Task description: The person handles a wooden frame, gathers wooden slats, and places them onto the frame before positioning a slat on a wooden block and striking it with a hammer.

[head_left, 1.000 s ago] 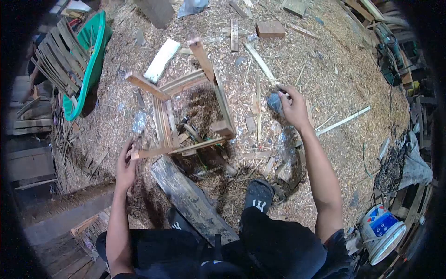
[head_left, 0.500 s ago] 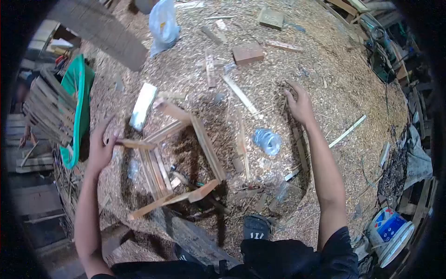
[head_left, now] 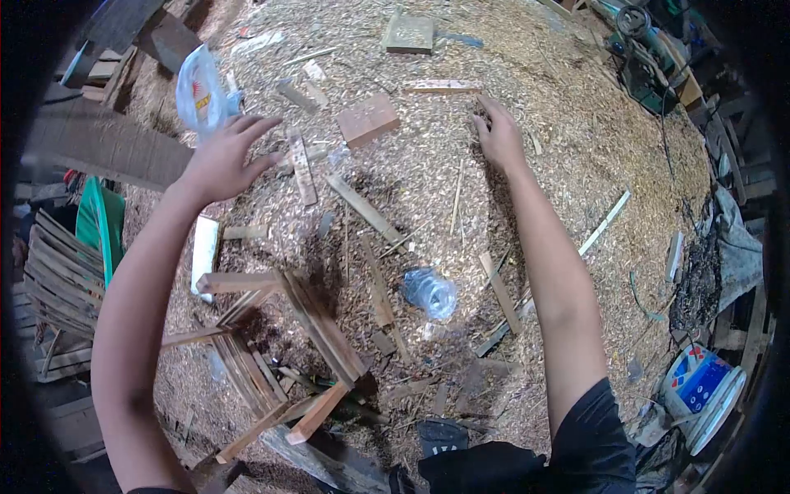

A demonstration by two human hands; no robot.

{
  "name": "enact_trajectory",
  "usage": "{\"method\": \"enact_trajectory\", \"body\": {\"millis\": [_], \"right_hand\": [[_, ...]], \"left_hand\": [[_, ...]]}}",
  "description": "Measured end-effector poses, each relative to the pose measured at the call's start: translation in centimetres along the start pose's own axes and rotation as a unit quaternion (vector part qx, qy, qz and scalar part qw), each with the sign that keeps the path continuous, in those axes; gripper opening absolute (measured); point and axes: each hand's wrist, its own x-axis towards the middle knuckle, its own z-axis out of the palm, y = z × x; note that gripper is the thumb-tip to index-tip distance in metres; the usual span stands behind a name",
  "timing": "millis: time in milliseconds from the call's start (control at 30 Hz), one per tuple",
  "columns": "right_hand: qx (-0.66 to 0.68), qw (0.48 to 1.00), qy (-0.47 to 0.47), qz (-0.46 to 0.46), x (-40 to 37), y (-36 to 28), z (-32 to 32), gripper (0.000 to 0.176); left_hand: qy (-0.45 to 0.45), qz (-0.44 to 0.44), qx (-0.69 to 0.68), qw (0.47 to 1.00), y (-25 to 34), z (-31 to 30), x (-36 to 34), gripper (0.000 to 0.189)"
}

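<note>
The left hand is held above the floor with its fingers spread apart and nothing gripped. Just beyond its fingertips a narrow slat lies flat, and a clear plastic bag is seen just past the thumb side. The right hand is laid palm down on the shavings, fingers apart; nothing is seen clamped in it, though what lies under the palm cannot be told. A short strip lies just ahead of its fingers, apart from them. A wooden block rests between the two hands, touched by neither.

The floor is covered all over with pale sawdust and chips, and loose offcuts are scattered across it. Nearer the body than either hand, a half-built crate frame of rough slats is tipped on its side, below the left forearm. A crushed plastic bottle lies between that frame and the right forearm. A long white lath is seen outside the right arm, and a white board under the left arm.

At the room's edges, a green tub and a stack of slats are placed out beyond the left elbow, a white and blue bucket by the right shoulder, and dark machinery far past the right hand
</note>
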Motion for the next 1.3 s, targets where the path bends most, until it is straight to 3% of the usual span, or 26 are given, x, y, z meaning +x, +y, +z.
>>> {"method": "enact_trajectory", "body": {"millis": [133,233,267,333,367,500,600,733,767,933,1067,1133,1300], "right_hand": [[0.003,0.998,0.037,0.042,3.5,3.3,2.7,0.042],[-0.013,0.991,0.053,0.126,6.2,3.4,3.2,0.044],[-0.011,0.990,0.050,0.129,6.4,3.4,3.8,0.044],[0.016,0.993,0.110,0.039,6.5,3.8,4.5,0.045],[-0.037,0.996,0.061,0.050,5.9,4.1,4.7,0.045],[-0.061,0.996,0.010,0.072,5.8,2.9,4.2,0.049],[-0.059,0.992,-0.032,0.111,6.2,2.4,3.9,0.050],[-0.028,0.992,-0.024,0.117,6.6,3.2,4.4,0.048],[-0.025,0.991,-0.015,0.132,6.7,3.1,4.4,0.045],[0.008,0.994,0.011,0.109,6.6,3.5,4.5,0.042],[-0.050,0.994,-0.021,0.095,6.4,3.0,4.1,0.050],[-0.113,0.990,-0.035,0.077,6.5,2.4,3.8,0.056],[-0.079,0.992,-0.038,0.087,6.9,2.1,3.6,0.056]], "left_hand": [[-0.008,0.026,0.002,1.000,2.2,4.5,7.2,0.056],[0.002,0.026,0.000,1.000,4.5,8.0,11.2,0.056],[-0.002,0.027,0.000,1.000,5.1,8.6,12.5,0.056],[0.009,0.034,-0.050,0.998,6.2,9.9,15.0,0.054],[0.035,0.039,-0.083,0.995,6.5,10.7,16.3,0.051],[0.100,-0.011,-0.125,0.987,7.7,13.8,21.4,0.044],[0.121,0.017,-0.155,0.980,7.5,16.8,24.9,0.039],[0.172,-0.030,-0.179,0.968,8.1,19.9,26.8,0.039],[0.122,-0.093,-0.175,0.973,8.6,20.0,26.8,0.043],[0.041,-0.145,-0.171,0.974,9.0,18.0,26.8,0.044],[0.057,-0.138,-0.189,0.971,9.2,18.0,26.2,0.038],[0.123,-0.105,-0.250,0.955,8.8,18.8,25.9,0.037],[0.175,-0.056,-0.231,0.956,8.6,19.6,25.8,0.031]]}}
